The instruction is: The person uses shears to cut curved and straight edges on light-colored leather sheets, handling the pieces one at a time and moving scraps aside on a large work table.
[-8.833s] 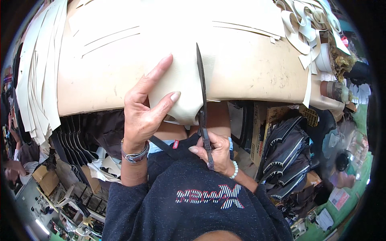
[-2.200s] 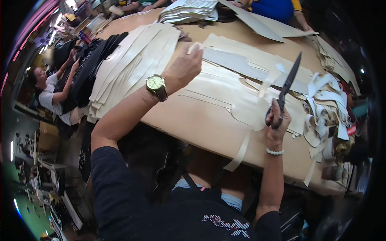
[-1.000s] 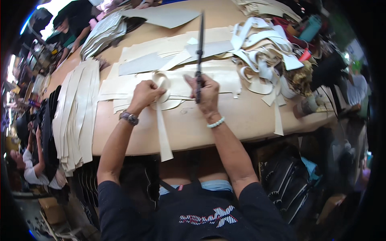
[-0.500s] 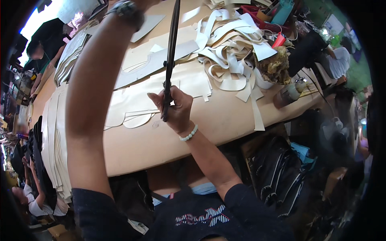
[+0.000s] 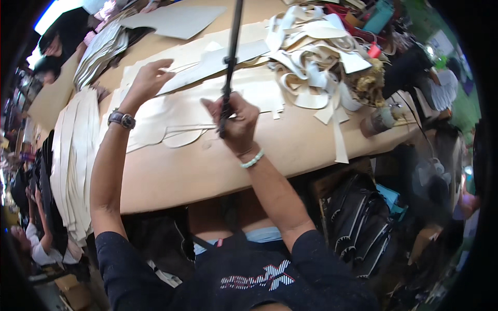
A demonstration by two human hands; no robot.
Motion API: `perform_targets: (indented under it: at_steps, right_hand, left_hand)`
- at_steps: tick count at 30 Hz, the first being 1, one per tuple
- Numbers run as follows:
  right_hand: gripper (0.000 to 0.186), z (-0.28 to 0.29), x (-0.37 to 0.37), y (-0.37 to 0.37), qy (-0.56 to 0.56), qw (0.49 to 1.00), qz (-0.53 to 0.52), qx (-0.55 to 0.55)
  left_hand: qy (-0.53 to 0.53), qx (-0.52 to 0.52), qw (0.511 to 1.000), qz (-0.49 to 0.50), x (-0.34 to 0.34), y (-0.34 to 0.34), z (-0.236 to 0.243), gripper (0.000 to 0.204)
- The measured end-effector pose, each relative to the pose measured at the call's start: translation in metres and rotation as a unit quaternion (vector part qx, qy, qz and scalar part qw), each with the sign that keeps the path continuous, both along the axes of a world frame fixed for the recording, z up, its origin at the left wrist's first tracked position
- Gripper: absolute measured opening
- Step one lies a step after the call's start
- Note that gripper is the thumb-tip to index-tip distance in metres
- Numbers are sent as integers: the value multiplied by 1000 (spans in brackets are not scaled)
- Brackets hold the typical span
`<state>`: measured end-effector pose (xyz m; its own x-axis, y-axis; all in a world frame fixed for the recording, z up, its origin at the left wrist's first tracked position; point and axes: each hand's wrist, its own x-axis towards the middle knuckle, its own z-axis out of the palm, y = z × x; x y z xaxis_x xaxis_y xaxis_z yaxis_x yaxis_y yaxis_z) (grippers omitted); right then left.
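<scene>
My right hand [image 5: 241, 122], with a pale bead bracelet at the wrist, is closed around the handles of long dark scissors [image 5: 229, 72]. Their blades point away from me, over the table. My left hand [image 5: 149, 83], wearing a wristwatch, hovers with its fingers apart and nothing between them. Below it lie cream sheets [image 5: 192, 106] of cut material, with curved cut pieces at their near edge. A long grey-white piece [image 5: 223, 61] rests across the sheets and passes behind the scissors.
A tangled heap of cream offcut strips [image 5: 311, 62] covers the table's right part, by a red basket [image 5: 340, 18] and a jar [image 5: 376, 122]. Stacked strips [image 5: 75, 155] hang over the left edge. A pale panel [image 5: 179, 20] lies at the far side. People work nearby.
My left hand has drawn back from the far side of the table to above the sheets. My right hand still grips the scissors, and the view has shifted slightly.
</scene>
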<state>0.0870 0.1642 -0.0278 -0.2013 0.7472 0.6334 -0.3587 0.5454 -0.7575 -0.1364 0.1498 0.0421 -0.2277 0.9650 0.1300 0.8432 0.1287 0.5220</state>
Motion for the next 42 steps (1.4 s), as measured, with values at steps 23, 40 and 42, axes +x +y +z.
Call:
perform_targets:
  at_steps: [23,40,42]
  right_hand:
    - [24,3,-3,-10,-141,983,-79,82]
    - [25,4,-2,-12,-99,993,-63,20]
    - [24,4,-1,-11,-106,992,-59,21]
  left_hand:
    - [136,-117,982,64,-75,-101,-52,77]
    - [-201,134,970,23,-58,-140,71,24]
    - [-162,255,953,22,-68,-135,82,25]
